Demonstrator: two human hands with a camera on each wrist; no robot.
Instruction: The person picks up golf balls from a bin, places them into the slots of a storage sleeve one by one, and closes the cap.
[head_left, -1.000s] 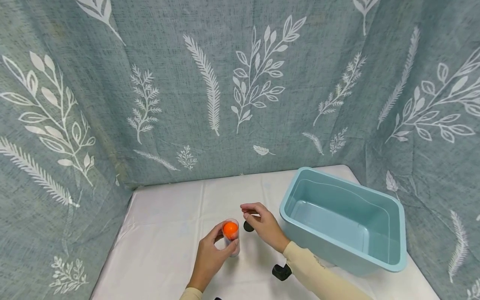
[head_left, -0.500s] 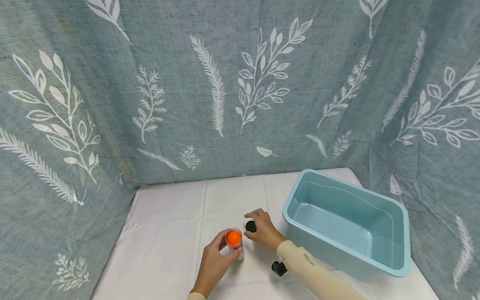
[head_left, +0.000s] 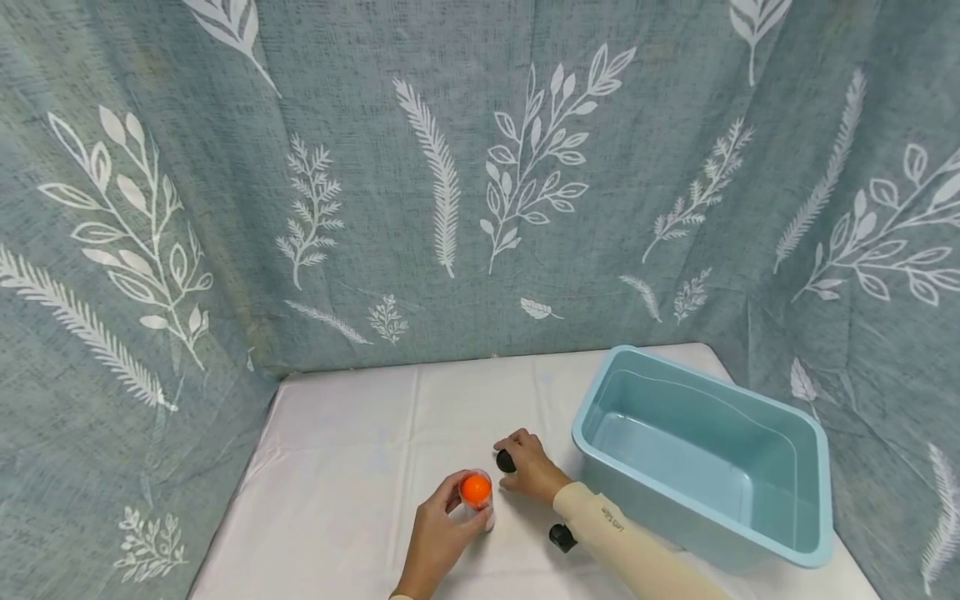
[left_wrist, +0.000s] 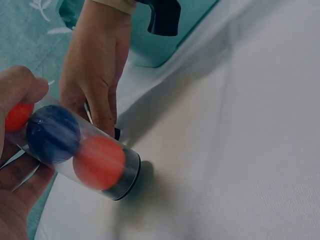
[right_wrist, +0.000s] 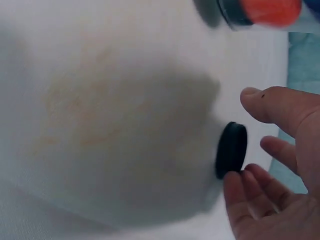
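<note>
My left hand (head_left: pixel 437 533) grips a clear tube (left_wrist: pixel 64 172) near its mouth, in the middle front of the head view. Inside it are an orange ball (head_left: pixel 476 489) at the top, a blue ball (left_wrist: pixel 52 134) below that and another orange ball (left_wrist: pixel 99 162) above the dark base. Just to the right, my right hand (head_left: pixel 531 468) reaches down over a round black lid (right_wrist: pixel 231 150). In the right wrist view, the fingertips (right_wrist: pixel 235 180) meet the lid's edge while the thumb stays apart from it.
A light blue plastic bin (head_left: pixel 690 529) stands at the right of the white-covered table (head_left: pixel 337 467). Beside the right sleeve (head_left: pixel 622 533) shows a black wrist device (head_left: pixel 562 537). Patterned grey-green cloth (head_left: pixel 375 208) hangs behind and along both sides.
My right hand has come down from above onto the black lid, its fingers now around it. The left hand keeps its grip on the tube; the head view has shifted slightly.
</note>
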